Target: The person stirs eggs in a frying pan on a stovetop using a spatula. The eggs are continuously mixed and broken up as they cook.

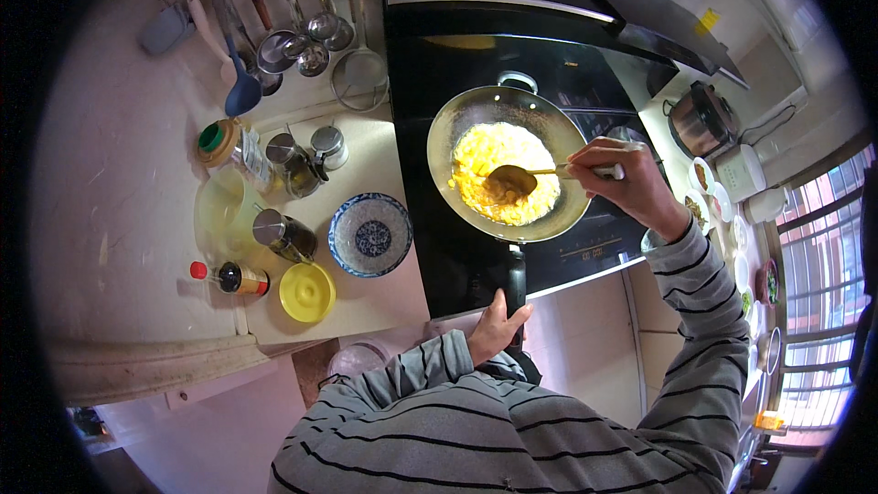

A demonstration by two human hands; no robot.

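A wok (576,130) rests on the black glass cooktop (418,171), and yellow food that looks like scrambled egg (501,144) covers its bottom. My left hand (495,331) grips the wok's black handle (516,281) at its near end. Over the pan's right rim, my right hand (621,178) holds a cooking spoon or ladle (511,182) by its handle. The ladle's bowl lies in the food at the lower middle, where the food is browner. The ladle's head hides part of the food beneath it.
Left of the cooktop stand a blue-and-white bowl (370,234), a yellow lid (307,292), a red-capped bottle (236,278) and several condiment jars (291,163). Ladles and a strainer (359,79) hang on the wall. To the right are a cooker pot (701,120) and several small dishes (701,175).
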